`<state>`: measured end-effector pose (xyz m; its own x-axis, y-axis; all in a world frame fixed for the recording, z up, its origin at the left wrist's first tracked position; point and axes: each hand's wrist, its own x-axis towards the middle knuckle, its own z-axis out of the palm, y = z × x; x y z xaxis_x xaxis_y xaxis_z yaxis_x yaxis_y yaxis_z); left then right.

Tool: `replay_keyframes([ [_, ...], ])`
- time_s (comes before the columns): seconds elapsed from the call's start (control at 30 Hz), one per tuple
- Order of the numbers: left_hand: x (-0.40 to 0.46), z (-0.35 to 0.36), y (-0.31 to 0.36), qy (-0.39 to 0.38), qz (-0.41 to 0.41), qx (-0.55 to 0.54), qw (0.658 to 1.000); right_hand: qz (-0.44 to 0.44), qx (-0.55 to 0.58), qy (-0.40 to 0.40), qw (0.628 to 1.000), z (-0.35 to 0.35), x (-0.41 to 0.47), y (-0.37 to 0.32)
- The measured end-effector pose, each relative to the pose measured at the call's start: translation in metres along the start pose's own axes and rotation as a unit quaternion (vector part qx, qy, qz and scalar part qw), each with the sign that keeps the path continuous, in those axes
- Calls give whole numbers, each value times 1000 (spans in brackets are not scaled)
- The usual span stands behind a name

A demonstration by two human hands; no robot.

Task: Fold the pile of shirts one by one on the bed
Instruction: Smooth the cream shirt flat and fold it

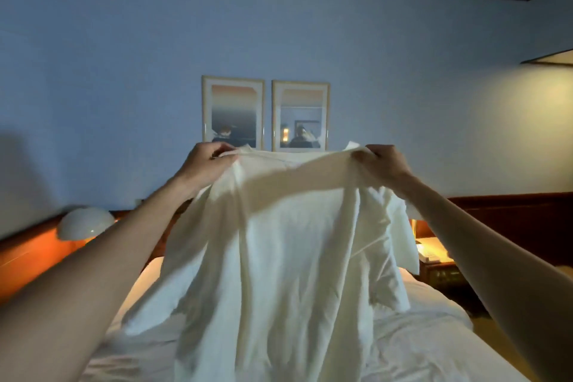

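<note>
Holding a white shirt (279, 257) up over the bed (418, 344), you pinched its top edge with your left hand (210, 158) and right hand (383, 161). This looked like the spreading step; next you needed to lay it flat. The pile possibly sat hidden behind it.

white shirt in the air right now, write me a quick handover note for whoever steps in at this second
Left hand: pinches one top corner of the white shirt, raised at arm's length.
Right hand: pinches the other top corner, at about the same height.
Shirt: hangs spread between the hands over the bed, not folded; whether its hem touches the sheet cannot be told.
Pile and any folded shirts: not in view.
Done: this shirt is picked up and spread out.
Left: probably lay it flat on the bed, fold it, then do the rest of the pile.
</note>
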<state>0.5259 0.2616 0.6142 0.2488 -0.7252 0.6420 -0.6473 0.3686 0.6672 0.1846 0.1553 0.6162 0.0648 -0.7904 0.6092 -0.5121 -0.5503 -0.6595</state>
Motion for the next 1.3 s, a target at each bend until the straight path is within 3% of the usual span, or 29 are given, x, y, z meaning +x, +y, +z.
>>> replay_keyframes([
  [0.17, -3, -19, -10, 53, -49, -95, 993, -17, 34, -1, 999, 11, 9, -14],
  [0.23, -3, -24, -7, 67, -34, -36, 997, -24, 19, -4, 1000, 13, 12, -22],
  [0.33, -2, -32, 4, 64, -15, 113, 991, -19, -58, -72, 996, 9, 14, -35],
  [0.43, 3, -38, 12, 166, 8, 60, 984, -17, -31, 0, 999, 8, 21, -39],
  [0.47, 2, -37, 15, 155, 15, 76, 985, -13, -29, 9, 999, 9, 22, -39],
  [0.57, -6, -32, 21, 62, 11, 205, 977, 8, -48, -69, 996, 10, 17, -38],
  [0.7, -4, -38, 28, 160, 29, 138, 977, -26, -18, 17, 999, 5, 13, -35],
  [0.8, -10, -38, 25, 101, 2, 194, 976, -4, -63, -58, 996, 6, 8, -30],
  [0.9, -10, -45, 19, 131, -39, 126, 983, -23, -50, -30, 998, -2, 9, -30],
  [1.03, -13, -41, 17, 114, -71, 71, 988, -59, -36, -16, 997, -2, 10, -29],
  [1.17, -17, -41, 16, 99, -54, 113, 987, -12, 12, -39, 999, 1, 12, -22],
  [1.3, -20, -35, 20, 85, -53, 13, 995, 34, 61, -55, 996, 7, 11, -17],
])
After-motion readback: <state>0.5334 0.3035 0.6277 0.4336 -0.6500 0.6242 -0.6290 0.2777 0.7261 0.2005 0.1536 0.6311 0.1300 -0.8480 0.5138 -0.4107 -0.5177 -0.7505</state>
